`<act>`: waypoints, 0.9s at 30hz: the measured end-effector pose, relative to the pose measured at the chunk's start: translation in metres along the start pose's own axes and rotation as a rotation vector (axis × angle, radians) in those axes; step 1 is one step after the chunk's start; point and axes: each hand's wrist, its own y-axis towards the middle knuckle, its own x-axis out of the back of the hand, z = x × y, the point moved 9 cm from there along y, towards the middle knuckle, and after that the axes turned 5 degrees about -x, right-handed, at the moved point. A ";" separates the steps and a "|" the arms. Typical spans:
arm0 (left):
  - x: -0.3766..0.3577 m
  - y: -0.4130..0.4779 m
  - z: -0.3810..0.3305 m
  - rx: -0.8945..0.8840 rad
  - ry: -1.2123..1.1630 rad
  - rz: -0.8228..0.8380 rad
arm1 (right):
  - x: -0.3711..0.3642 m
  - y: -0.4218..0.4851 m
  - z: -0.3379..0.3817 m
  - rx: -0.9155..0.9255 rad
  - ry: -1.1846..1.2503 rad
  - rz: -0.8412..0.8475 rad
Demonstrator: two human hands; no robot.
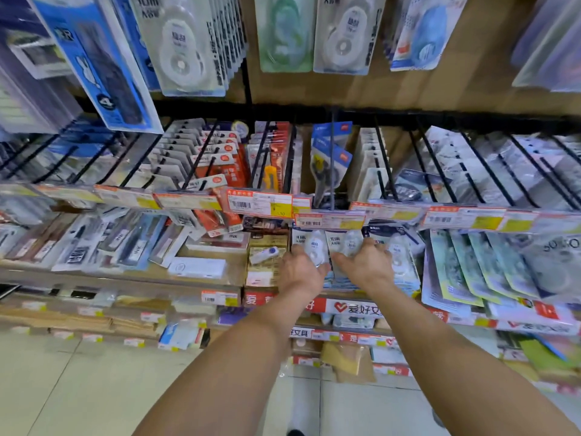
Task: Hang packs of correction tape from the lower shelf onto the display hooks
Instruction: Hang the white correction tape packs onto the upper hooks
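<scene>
A person's two bare arms reach down and forward into a stationery display, both hands on the packs of correction tape (398, 251) that lie stacked on the lower shelf (352, 307), just under the row of price labels (261, 205). The left hand (300, 269) has its fingers curled over the top of one clear blister pack and its thumb against the pack's right side. The right hand (366, 262), just beside it, grips the neighbouring packs, fingers hooked over their far edge and thumb stretched out to the left. Above the hands, black display hooks (385, 171) jut toward the camera, most of them loaded with carded goods. More hanging correction tape (179, 45) fills the top of the view. Boxes marked INK (233, 236) lie to the left on the same shelf, and pale floor tiles (63, 388) show below.
</scene>
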 end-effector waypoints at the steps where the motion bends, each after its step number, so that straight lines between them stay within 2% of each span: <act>1: -0.001 0.004 0.002 0.007 -0.009 -0.009 | 0.000 0.002 0.002 0.002 0.002 -0.001; 7: 0.001 0.012 0.002 0.025 -0.051 -0.046 | -0.003 0.011 0.007 -0.035 -0.014 0.028; 13: 0.010 0.001 0.009 -0.002 -0.117 -0.068 | -0.004 0.003 0.009 -0.020 -0.053 -0.012; 19: 0.027 -0.028 0.025 0.062 -0.289 -0.099 | 0.001 -0.014 0.001 -0.051 0.058 -0.016; 27: 0.018 -0.088 0.063 0.115 -0.519 -0.100 | -0.021 -0.071 -0.035 -0.165 0.281 0.170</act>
